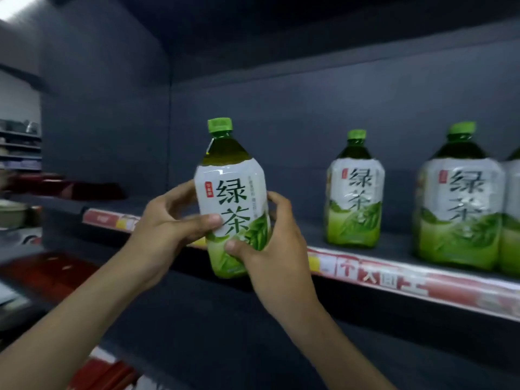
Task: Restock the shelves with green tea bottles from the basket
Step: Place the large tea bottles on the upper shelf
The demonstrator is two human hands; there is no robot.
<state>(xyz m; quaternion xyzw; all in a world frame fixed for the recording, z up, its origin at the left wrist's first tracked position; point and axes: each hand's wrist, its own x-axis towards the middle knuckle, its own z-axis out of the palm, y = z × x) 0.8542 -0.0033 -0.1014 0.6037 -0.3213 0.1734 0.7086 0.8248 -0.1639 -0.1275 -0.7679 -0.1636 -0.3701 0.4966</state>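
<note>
A green tea bottle (230, 192) with a green cap and a white and green label is upright in front of the dark shelf (394, 243), its base below the shelf's front edge. My left hand (166, 229) grips its left side, thumb across the label. My right hand (270, 249) grips its lower right side, thumb on the front. Three more green tea bottles stand on the shelf to the right: one (354, 190) alone, a nearer one (460, 198), and a third (512, 215) cut off at the frame edge. The basket is not in view.
A red and white price strip (394, 277) runs along the shelf's front edge. The shelf's dark back wall (281, 122) and another shelf board above enclose it. Blurred shelving with red items (56, 187) lies to the left. A lower shelf edge (107, 367) shows at bottom left.
</note>
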